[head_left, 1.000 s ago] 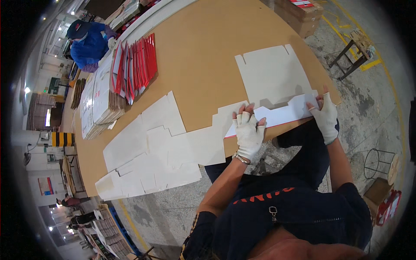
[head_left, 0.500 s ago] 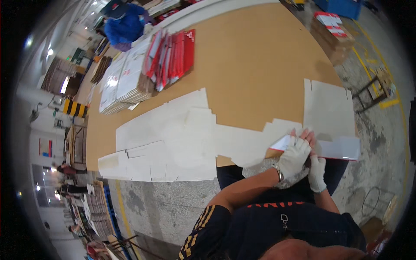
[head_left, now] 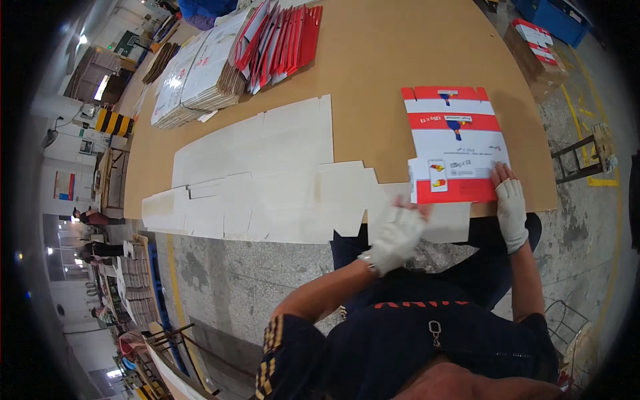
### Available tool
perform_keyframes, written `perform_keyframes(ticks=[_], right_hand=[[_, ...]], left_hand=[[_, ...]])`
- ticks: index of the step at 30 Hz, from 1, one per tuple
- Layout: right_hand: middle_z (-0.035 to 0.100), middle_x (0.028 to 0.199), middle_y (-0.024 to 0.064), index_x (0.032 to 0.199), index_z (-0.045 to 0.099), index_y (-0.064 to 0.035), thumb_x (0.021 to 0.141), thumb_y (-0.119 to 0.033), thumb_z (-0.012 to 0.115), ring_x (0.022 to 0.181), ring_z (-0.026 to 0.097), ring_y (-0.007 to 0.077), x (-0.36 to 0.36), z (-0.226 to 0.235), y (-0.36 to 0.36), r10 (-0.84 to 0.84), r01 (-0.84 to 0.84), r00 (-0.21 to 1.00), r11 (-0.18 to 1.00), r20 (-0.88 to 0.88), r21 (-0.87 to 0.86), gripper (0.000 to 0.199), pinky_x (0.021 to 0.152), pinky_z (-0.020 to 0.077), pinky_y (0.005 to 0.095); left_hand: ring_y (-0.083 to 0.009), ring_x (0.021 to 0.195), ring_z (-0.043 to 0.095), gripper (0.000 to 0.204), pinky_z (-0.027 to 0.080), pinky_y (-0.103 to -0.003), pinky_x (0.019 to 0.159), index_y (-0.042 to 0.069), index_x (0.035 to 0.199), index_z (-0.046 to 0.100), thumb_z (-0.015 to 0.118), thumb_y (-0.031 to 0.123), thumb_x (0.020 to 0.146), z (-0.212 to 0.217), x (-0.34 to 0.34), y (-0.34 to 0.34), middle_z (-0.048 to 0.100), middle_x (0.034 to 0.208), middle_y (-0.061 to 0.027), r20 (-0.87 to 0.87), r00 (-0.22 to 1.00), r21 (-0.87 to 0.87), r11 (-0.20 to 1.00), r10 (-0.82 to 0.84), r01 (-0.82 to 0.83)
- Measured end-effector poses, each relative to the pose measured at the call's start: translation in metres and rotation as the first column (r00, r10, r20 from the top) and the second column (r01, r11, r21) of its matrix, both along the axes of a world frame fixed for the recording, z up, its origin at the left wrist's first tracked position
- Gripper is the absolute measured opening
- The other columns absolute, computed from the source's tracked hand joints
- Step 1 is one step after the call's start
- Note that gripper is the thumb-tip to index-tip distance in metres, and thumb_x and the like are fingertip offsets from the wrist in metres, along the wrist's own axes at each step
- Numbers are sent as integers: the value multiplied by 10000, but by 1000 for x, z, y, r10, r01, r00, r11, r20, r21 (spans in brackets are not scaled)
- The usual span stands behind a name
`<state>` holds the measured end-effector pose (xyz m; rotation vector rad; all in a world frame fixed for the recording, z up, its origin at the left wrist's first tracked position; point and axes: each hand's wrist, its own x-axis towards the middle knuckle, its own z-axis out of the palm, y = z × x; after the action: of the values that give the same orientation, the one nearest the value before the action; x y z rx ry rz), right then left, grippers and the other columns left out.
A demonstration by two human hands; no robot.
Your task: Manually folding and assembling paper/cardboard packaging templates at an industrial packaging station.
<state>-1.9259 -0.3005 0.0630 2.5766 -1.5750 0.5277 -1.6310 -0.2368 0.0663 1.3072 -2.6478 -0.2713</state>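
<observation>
Now, what I see from the head camera:
Left hand: gloved, blurred, fingers spread, at the near table edge over the white cardboard; grasping nothing.
Right hand: gloved, laid flat, pressing the near right corner of the printed carton blank.
Printed carton blank: red and white, unfolded flat on the brown table, near its front edge.
White flat blanks: overlapping in a row, left of it.
Red stacks: far side.

Red-white carton blank; white gloves; tan table
</observation>
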Motion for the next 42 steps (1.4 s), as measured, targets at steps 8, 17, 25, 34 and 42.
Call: perform_keyframes(ticks=[8,17,25,34,42], right_hand=[[481,1377,159,1329,484,-19,865,-16,432,1299,435,315,-22,-4,-9,12,-16,998,998,66,57,467,1086,336,412],[468,1375,199,1389,405,-2,751,136,452,1285,429,377,-36,-19,5,-164,96,773,985,612,142,655,1073,342,402],[455,1399,147,1297,518,-91,743,-232,676,1324,385,295,25,29,17,225,-222,974,945,12,240,593,1105,230,524],[468,1405,81,1285,550,-136,700,-339,737,1322,391,281,49,16,22,254,-245,967,952,-33,182,646,1100,234,548],[463,1405,110,1296,541,-102,691,-343,726,1350,353,312,43,13,25,220,-214,976,954,-3,210,676,1117,194,556]], left_hand=[[-302,1101,542,418,464,-402,911,36,1058,637,638,59,641,2,88,-10,586,1110,-110,-237,971,-8,999,36,-39],[-314,722,618,105,500,-389,619,48,781,672,717,134,740,-19,40,-33,606,800,-113,-583,641,169,847,498,-504],[-383,1323,349,754,272,-549,1056,6,1370,422,667,394,772,-9,10,-33,410,1398,-182,-90,951,-186,933,297,-309],[-357,1400,261,843,125,-639,1095,58,1423,359,734,338,722,16,78,8,340,1462,-184,280,939,-152,975,202,-164],[-232,1288,397,1001,312,-361,1083,45,1498,110,727,-81,721,-10,75,-13,245,1483,-123,-689,372,308,716,622,-627]])
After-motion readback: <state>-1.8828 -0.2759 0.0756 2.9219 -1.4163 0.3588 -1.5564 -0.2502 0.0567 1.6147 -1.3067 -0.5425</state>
